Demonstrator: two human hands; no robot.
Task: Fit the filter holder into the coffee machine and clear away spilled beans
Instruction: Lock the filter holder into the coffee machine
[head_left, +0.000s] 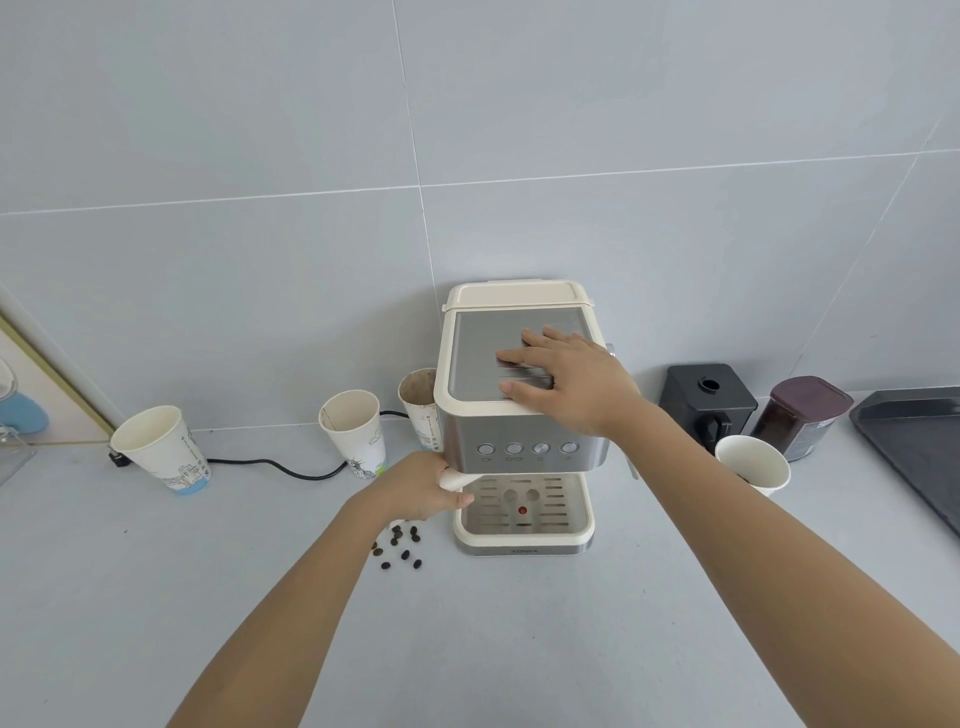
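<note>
Two steps remain open: our left hand (423, 486) grips the filter holder handle (451, 479) under the coffee machine (519, 415), our right hand (566, 379) lies flat on top, and the beans (400, 545) still litter the desk (519, 649).

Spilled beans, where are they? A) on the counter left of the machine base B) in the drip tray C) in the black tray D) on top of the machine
A: the beans lie loose on the counter, just left of the machine base, below the left hand.

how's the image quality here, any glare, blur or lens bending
Head view: soft, even light with faint shadows and no harsh glare, only a dull sheen on the coffee machine top; wide-angle bending curves the wall tile lines and stretches the forearms; the spilled beans look sharp, and the left hand slightly soft.
</note>
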